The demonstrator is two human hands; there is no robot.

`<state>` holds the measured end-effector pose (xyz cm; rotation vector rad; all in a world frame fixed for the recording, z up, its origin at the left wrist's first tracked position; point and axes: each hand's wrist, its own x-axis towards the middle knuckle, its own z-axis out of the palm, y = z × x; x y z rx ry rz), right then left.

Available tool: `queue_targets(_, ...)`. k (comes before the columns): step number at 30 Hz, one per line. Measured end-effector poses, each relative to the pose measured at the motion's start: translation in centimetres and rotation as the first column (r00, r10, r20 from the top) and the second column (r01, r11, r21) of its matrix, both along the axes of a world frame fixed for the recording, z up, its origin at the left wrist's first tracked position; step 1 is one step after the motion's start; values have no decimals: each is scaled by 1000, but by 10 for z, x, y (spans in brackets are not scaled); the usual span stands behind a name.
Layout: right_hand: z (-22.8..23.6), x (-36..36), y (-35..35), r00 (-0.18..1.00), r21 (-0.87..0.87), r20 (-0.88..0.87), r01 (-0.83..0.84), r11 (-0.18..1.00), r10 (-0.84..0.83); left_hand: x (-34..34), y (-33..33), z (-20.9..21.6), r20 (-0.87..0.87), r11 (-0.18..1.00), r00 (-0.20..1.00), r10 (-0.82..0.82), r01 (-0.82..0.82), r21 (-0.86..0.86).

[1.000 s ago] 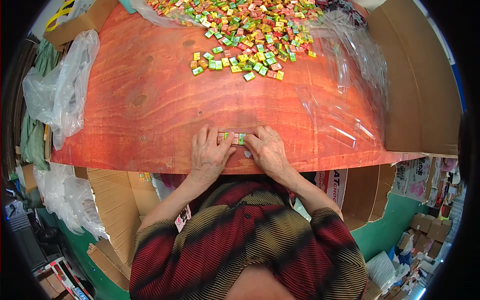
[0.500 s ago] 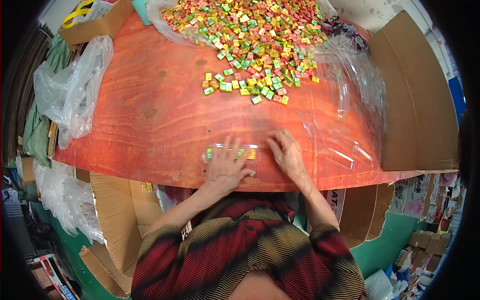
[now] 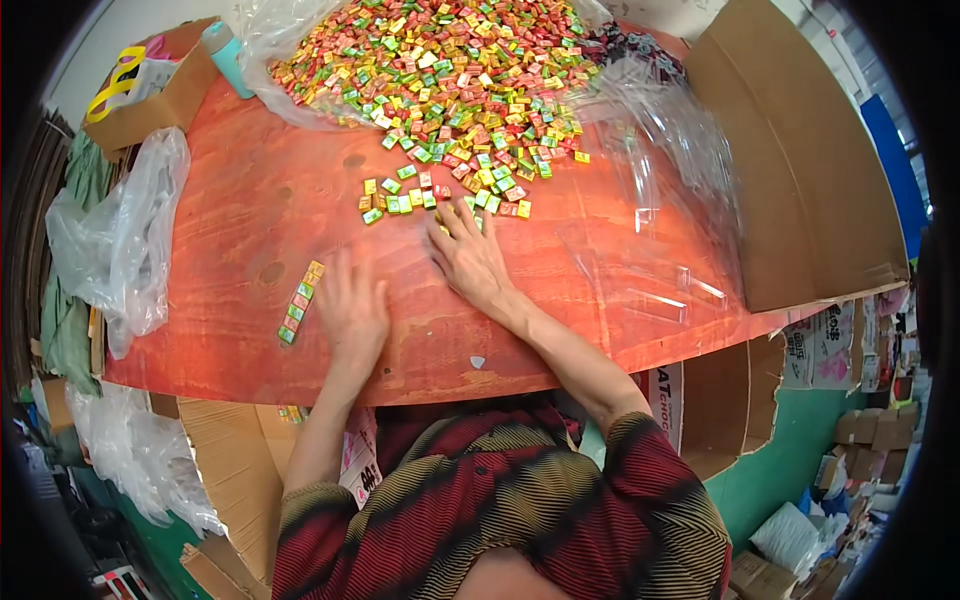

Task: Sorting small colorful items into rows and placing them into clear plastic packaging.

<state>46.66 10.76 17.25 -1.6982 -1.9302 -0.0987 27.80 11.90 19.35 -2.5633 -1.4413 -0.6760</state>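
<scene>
My left hand (image 3: pixel 354 318) lies low over the red table with fingers stretched out, slightly blurred and holding nothing. Just left of it is a narrow row of small wrapped pieces (image 3: pixel 301 303) in yellow, green and red, lined up end to end at a slant. My right hand (image 3: pixel 470 262) reaches forward, fingers spread and tips down on the loose pieces at the near edge of a big pile (image 3: pixel 440 70). Its fingertips partly cover a few yellow and green pieces. These pieces are small flat blocks in red, yellow and green wrappers.
Clear plastic trays (image 3: pixel 655 305) lie on the right, beside a tall cardboard box (image 3: pixel 800 160). At the left edge hangs a clear plastic bag (image 3: pixel 125 235). A teal bottle (image 3: pixel 228 60) stands far left. Below the table edge is an open cardboard box (image 3: pixel 235 460).
The filled row has gone from under my left hand at the table's front to the left side. My right hand has moved forward and left onto the loose pieces. The view has shifted.
</scene>
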Motion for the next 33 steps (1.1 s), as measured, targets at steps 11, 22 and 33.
queue_targets(11, 36, 69, -41, 943, 4, -261, 213, 977, -205, 83, -18, -2, 448, 909, 853, -267, 377, -177)
queue_targets(22, 7, 44, -16, 986, -47, -164, -2, 999, -6, 92, -4, -20, 356, 956, 915, -192, 257, -145)
queue_targets(33, 22, 47, 2, 955, -152, -274, 74, 986, -114, 97, 26, -20, 324, 949, 935, -141, 221, -224)
